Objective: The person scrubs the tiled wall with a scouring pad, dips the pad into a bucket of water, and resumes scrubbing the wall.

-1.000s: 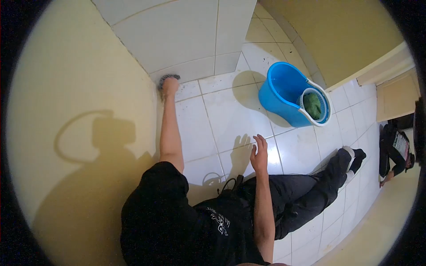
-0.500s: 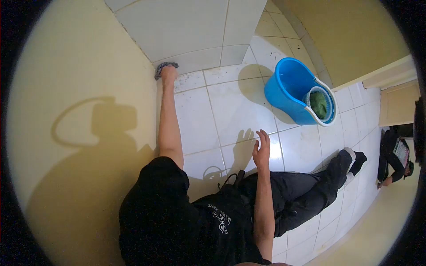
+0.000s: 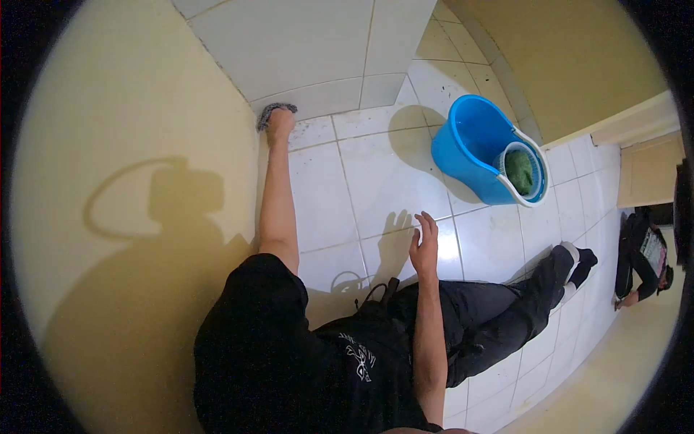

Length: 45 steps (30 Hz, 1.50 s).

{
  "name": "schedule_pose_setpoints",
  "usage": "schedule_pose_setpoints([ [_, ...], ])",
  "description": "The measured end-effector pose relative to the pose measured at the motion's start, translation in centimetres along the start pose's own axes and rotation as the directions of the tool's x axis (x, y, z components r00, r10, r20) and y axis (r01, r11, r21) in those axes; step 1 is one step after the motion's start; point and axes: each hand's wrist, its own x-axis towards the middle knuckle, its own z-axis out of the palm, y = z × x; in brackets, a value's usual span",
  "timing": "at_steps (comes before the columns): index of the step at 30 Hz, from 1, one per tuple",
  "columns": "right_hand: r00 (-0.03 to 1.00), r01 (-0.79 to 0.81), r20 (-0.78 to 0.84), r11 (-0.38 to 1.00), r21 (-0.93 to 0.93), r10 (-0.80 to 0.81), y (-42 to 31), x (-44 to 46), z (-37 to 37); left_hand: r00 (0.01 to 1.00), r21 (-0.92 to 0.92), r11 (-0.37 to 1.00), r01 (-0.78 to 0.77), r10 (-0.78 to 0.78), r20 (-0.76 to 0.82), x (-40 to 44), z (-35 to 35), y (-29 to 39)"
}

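My left hand (image 3: pixel 281 127) is closed on a dark grey, rough-textured scouring pad (image 3: pixel 272 113). It presses the pad down in the corner where the floor meets the white tiled wall face (image 3: pixel 303 99) and the yellow wall. Whether the pad is steel wool or knitted cloth is hard to make out. Above the white tiled floor (image 3: pixel 387 170) hovers my right hand (image 3: pixel 426 244), holding nothing, with its fingers stretched and thumb apart. A blue mop bucket (image 3: pixel 470 170) with a white handle stands beyond my right hand. Green material (image 3: pixel 518 172) sits in its white strainer basket.
The yellow wall (image 3: pixel 108 239) rises close along my left side and carries my shadow. Dark specks lie on the floor by the tiled wall. My outstretched legs (image 3: pixel 499 296) in dark trousers reach right. Another person (image 3: pixel 643 253) in dark clothing is low down at the far right.
My left hand and the pad have shifted slightly to the right along the wall's base. My right hand has hardly moved, and the bucket stays where it was.
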Motion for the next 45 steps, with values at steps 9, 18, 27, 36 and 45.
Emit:
schedule_pose_setpoints([
  [9,0.999,-0.013,-0.037,1.000,-0.023,0.013,0.2,-0.1,-0.5,0.996,0.022,0.996,-0.087,0.087,-0.033,0.1,-1.4,1.3],
  [18,1.000,-0.001,-0.020,1.000,0.000,0.001,-0.4,-0.1,-0.8,0.992,0.137,0.983,-0.120,0.115,0.044,3.8,6.8,-3.1],
  [27,1.000,0.026,-0.011,1.000,-0.013,-0.026,-0.2,-0.1,-0.2,0.991,-0.139,0.987,0.082,-0.095,-0.089,-0.5,0.2,1.1],
  [36,1.000,0.006,-0.023,1.000,-0.007,-0.006,-0.2,0.0,-0.5,0.967,0.299,0.926,-0.230,0.252,-0.039,2.4,-0.1,-1.9],
  [45,0.999,0.027,-0.024,0.999,-0.039,-0.028,-0.2,-0.1,-0.8,0.973,0.311,0.922,-0.229,0.221,0.061,2.2,3.3,-3.0],
])
